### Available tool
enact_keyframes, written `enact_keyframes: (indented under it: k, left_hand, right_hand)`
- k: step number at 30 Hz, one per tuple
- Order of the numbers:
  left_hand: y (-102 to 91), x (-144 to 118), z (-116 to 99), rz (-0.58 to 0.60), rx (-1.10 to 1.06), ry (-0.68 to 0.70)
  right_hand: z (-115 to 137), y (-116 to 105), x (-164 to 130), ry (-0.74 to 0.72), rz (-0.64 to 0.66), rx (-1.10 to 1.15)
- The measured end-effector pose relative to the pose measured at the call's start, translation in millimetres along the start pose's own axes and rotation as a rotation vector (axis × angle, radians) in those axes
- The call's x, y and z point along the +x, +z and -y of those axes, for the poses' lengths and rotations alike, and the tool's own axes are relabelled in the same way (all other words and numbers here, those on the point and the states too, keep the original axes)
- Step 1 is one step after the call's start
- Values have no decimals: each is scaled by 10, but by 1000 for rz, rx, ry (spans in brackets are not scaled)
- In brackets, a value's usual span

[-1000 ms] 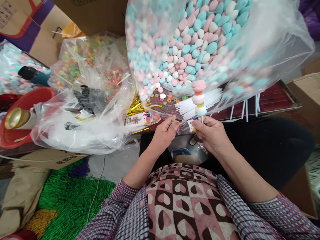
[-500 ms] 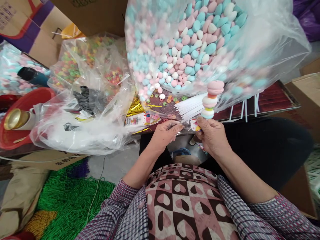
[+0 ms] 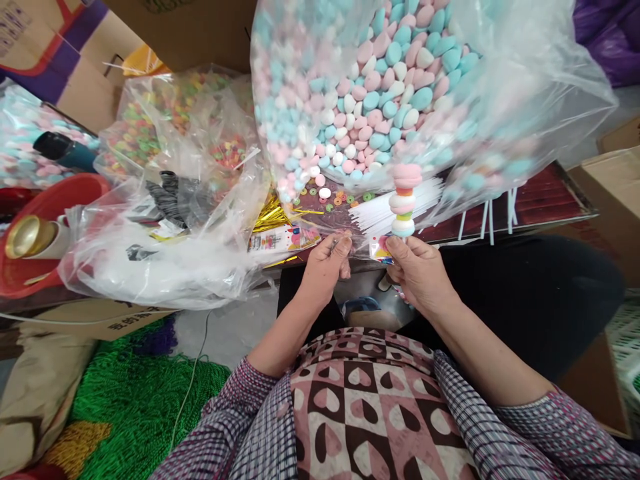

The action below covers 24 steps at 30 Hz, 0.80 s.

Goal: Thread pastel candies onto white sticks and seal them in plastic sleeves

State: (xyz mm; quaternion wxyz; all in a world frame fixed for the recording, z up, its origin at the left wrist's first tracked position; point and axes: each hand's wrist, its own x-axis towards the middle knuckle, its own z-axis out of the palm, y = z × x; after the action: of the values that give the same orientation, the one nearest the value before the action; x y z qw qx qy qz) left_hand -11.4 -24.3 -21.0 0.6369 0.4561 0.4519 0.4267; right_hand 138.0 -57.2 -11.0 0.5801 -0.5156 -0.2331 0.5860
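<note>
Looming over everything, a big clear bag of pastel candies [image 3: 390, 87] sags onto the dark red table [image 3: 550, 200]. Just below the bag's lower edge lies a fan of white sticks [image 3: 380, 210]. In front of those, the right hand [image 3: 420, 277] pinches a candy skewer [image 3: 403, 200] upright by its stick, while the left hand [image 3: 325, 267] grips a clear wrapper [image 3: 363, 247] beside it.
</note>
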Motion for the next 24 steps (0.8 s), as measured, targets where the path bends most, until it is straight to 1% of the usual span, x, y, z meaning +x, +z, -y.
enact_keyframes:
  k: [2,4,6,7,10,12,14,17,20,24]
  left_hand:
    - [-13,-10,10,-3,69,23]
    - [-27,-26,21,0,202,71]
    - [-33,-42,39,5,302,99]
    - [-31,-49,50,4,320,99]
    - [-6,-62,88,22,277,62]
    - [17,-62,104,46,212,20]
    - [31,-53,105,43,130,-17]
    - [25,-29,80,-29,31,-8]
    - [3,-11,59,-95,-1,35]
    - [-13,-6,84,-106,2,40]
  right_hand:
    - [-6,-3,2,5,27,-24]
    - [-14,-5,3,14,55,-51]
    - [-28,-6,4,9,53,-65]
    - [-39,-6,4,-1,42,-66]
    - [-79,-9,8,-39,10,-80]
    - [-98,-17,13,-46,-3,-92]
    - [-95,-33,15,-38,-6,-81]
    - [-46,-61,8,-23,61,-55]
    - [18,-71,-4,1,145,-29]
    - [61,-52,-9,44,163,35]
